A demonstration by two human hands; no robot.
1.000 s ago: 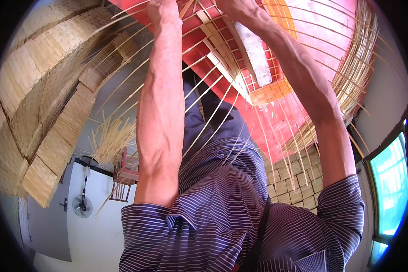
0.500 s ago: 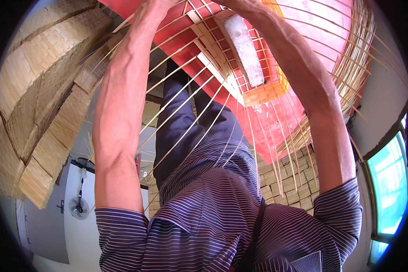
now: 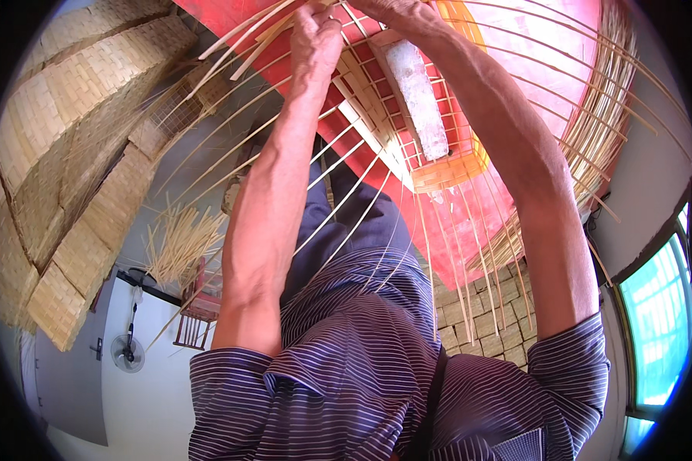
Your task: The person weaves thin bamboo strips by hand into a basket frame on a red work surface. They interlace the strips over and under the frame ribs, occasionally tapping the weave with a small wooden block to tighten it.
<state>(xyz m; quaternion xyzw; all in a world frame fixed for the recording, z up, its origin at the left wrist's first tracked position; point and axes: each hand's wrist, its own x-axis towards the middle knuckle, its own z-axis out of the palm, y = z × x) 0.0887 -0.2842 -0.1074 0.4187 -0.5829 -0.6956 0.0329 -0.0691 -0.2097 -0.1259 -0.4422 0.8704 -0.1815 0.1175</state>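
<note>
- The open grid of pale, flat bamboo-like strips (image 3: 370, 115) lies on the bright red, flat board (image 3: 231, 14), close to its left edge; loose strip ends pass over this edge and over the near corner.
- The bare left hand (image 3: 315, 34) is at the far part of the grid, with its fingers curled in beside several pale strips; which strip it pinches, if any, I cannot tell.
- The bare right hand (image 3: 398, 14) is just beside it, but its fingertips are cut off by the upper rim of the view, so I cannot say if they grasp or are released.
- The two hands are close together, perhaps so that one can steady what the other one handles.
- The rough, grey-white, long block (image 3: 417, 96) rests on the grid, probably as a weight against sliding.
- The grid looks regular, with small square openings that show red; wider pale strips run along its left side, and a yellow-orange curved band (image 3: 452, 174) borders its near end.
- Its long ends spread like rays, uneven in length, so it looks unfinished.
</note>
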